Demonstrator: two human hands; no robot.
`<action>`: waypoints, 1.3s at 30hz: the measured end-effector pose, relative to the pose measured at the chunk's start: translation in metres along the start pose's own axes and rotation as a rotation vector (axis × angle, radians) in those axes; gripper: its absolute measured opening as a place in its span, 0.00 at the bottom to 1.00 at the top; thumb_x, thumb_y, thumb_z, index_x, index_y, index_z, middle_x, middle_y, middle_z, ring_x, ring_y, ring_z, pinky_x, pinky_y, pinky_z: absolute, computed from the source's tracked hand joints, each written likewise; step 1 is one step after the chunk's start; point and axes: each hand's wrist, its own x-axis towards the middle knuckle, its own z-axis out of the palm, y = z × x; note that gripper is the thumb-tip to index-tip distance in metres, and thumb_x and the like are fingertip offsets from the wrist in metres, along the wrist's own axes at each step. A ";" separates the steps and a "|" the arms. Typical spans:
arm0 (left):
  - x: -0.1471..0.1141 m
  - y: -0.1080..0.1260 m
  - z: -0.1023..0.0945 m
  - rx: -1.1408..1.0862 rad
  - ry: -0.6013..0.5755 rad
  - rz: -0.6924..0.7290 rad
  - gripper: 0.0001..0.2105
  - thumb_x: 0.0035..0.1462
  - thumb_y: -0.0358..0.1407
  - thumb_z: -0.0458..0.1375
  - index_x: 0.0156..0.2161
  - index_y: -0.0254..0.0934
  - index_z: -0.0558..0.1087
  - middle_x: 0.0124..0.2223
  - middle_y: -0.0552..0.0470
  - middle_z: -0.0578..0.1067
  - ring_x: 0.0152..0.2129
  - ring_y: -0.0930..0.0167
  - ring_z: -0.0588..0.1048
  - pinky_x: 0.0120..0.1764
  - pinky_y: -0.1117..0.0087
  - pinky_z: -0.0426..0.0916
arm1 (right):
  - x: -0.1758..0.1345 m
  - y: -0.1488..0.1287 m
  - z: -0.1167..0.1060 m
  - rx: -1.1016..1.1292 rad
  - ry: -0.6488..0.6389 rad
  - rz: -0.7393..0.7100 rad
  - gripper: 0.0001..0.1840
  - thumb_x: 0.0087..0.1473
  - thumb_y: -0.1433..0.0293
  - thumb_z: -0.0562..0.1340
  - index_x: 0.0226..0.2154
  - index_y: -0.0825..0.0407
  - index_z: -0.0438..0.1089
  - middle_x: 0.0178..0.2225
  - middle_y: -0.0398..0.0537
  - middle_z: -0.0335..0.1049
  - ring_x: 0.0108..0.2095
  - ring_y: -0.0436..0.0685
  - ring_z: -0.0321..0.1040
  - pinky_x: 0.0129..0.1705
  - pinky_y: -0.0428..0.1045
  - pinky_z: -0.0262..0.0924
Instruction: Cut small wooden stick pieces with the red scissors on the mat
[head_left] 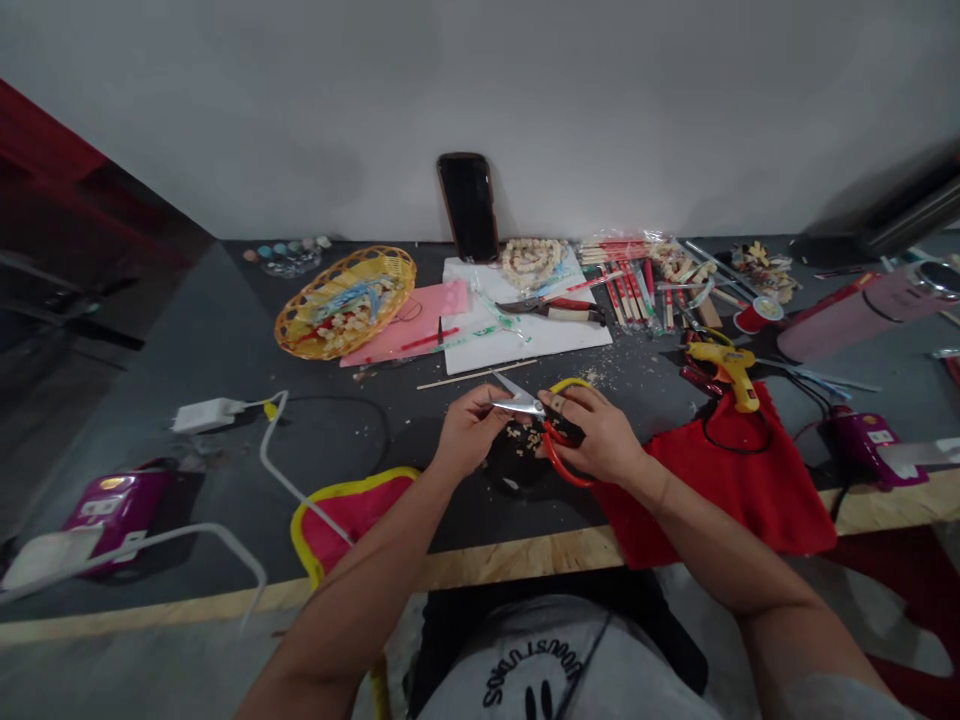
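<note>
In my right hand [596,435] is a pair of scissors [562,462] with red and yellow handles, its blades parted and pointing left. My left hand [471,430] is pinched right at the blades; whatever lies between its fingertips is too small to make out. Small pale cut bits [525,436] lie on the dark table below the hands. A thin wooden stick [476,374] rests just beyond the blades, in front of a white sheet [480,350].
Beyond the hands are a yellow basket [346,345] of small pieces, pliers [566,311], a leaning phone [469,205] and bundled sticks [626,295]. On the right are a yellow glue gun [726,368], red cloth [720,480] and pink bottle [862,315]. A white cable [281,470] crosses the left.
</note>
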 end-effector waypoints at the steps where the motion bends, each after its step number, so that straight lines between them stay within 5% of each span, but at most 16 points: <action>1: 0.000 0.000 0.000 -0.029 -0.020 -0.020 0.14 0.45 0.45 0.66 0.28 0.36 0.72 0.24 0.50 0.78 0.16 0.75 0.66 0.21 0.75 0.56 | 0.000 0.000 -0.001 0.000 -0.008 -0.015 0.36 0.49 0.53 0.67 0.58 0.47 0.64 0.48 0.54 0.70 0.51 0.62 0.66 0.56 0.58 0.63; 8: -0.006 0.004 0.001 -0.220 -0.126 -0.161 0.13 0.41 0.40 0.68 0.25 0.36 0.68 0.20 0.51 0.76 0.11 0.80 0.57 0.17 0.76 0.47 | -0.002 -0.001 0.002 0.044 -0.005 -0.073 0.38 0.49 0.53 0.67 0.60 0.47 0.62 0.46 0.54 0.70 0.50 0.63 0.66 0.55 0.59 0.63; 19: -0.003 -0.001 0.005 -0.093 -0.016 -0.028 0.17 0.46 0.48 0.66 0.28 0.36 0.70 0.22 0.52 0.77 0.14 0.78 0.60 0.19 0.76 0.52 | -0.001 -0.003 0.005 0.048 -0.008 0.020 0.35 0.51 0.54 0.66 0.58 0.49 0.65 0.47 0.54 0.71 0.49 0.61 0.67 0.53 0.56 0.66; 28: 0.000 -0.005 0.001 0.008 0.043 0.037 0.13 0.45 0.44 0.67 0.28 0.35 0.75 0.17 0.58 0.68 0.14 0.78 0.61 0.19 0.76 0.55 | 0.001 -0.003 0.001 -0.013 -0.005 0.016 0.35 0.50 0.54 0.66 0.57 0.49 0.65 0.48 0.56 0.69 0.51 0.64 0.65 0.54 0.58 0.65; 39: -0.004 0.002 0.001 -0.128 -0.031 -0.092 0.08 0.41 0.36 0.67 0.25 0.34 0.75 0.22 0.50 0.78 0.12 0.80 0.59 0.18 0.77 0.50 | -0.002 -0.003 0.006 0.043 0.044 -0.068 0.36 0.50 0.52 0.67 0.57 0.51 0.65 0.44 0.55 0.72 0.47 0.61 0.68 0.52 0.57 0.67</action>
